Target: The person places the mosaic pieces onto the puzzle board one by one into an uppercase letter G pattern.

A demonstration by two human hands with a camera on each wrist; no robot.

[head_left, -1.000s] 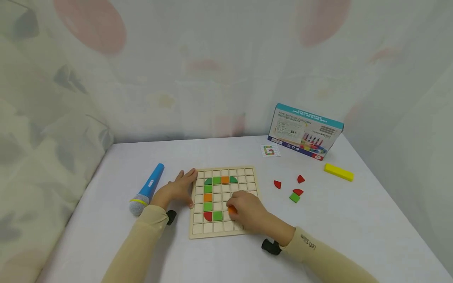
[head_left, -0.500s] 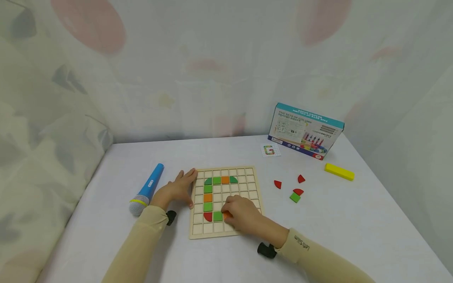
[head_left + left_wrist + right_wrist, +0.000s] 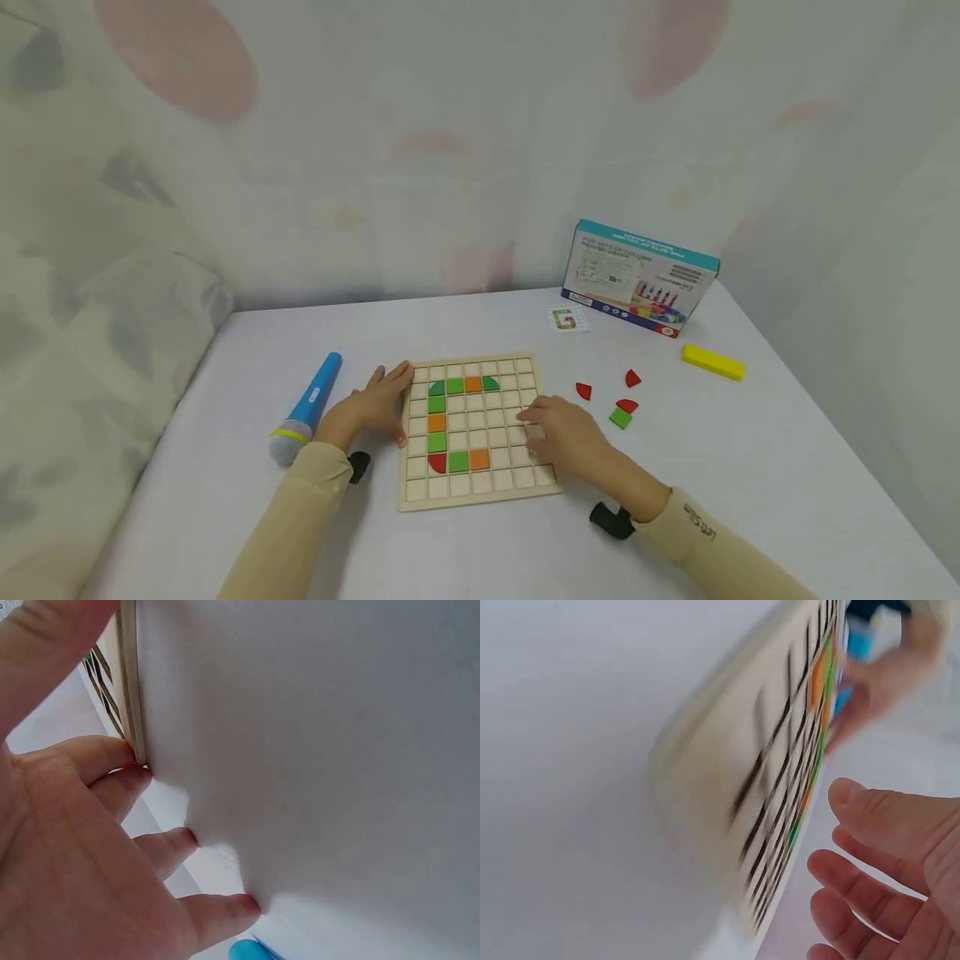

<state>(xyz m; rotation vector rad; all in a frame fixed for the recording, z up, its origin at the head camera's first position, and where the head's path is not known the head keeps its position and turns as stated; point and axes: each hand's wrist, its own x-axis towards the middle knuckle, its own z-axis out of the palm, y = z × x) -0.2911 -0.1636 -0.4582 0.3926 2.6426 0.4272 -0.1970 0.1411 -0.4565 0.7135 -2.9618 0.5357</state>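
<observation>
A wooden grid board (image 3: 480, 505) lies on the table, with green, orange and red tiles in some of its squares. An orange square tile (image 3: 478, 459) sits in the lower row, just right of a green square tile (image 3: 458, 462). My left hand (image 3: 369, 410) rests spread at the board's left edge; in the left wrist view its fingertips touch the edge and the table. Over the board's right side hovers my right hand (image 3: 570, 437), fingers loosely bent and nothing in them, as the right wrist view also shows.
Right of the board lie red quarter-circle tiles (image 3: 583, 391) and a loose green square tile (image 3: 620, 417). Behind them are a pattern card (image 3: 567, 319), a cardboard box (image 3: 640, 277) and a yellow block (image 3: 713, 362). A blue toy microphone (image 3: 306, 408) lies at the left.
My right hand placed the orange tile in the lower row, let go of it and moved right toward the board's right edge. The left hand stays at the board's left edge.
</observation>
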